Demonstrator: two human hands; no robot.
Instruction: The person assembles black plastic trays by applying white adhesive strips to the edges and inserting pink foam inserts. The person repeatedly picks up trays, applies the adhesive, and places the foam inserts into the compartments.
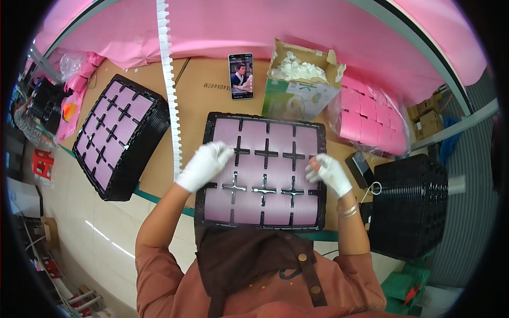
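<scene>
In front of me lies a black plastic tray [202, 214] with a lilac sheet [252, 204] showing inside, crossed by several black plus-shaped ridges. My left hand [205, 165], in a white glove, hovers over the tray's left part with fingers drawn together; whatever they pinch, if anything, is hidden. At the tray's right side is my right hand [330, 175], also gloved in white with some bare fingertips. Its fingers are curled in, and I cannot make out anything between them.
A stack of similar trays [119, 132] stands left, past a white toothed strip [167, 69]. Behind the tray are a phone [241, 77] and a carton [297, 98] of white scraps. Pink sheets [368, 116] in clear plastic and stacked black trays [408, 206] are on the right.
</scene>
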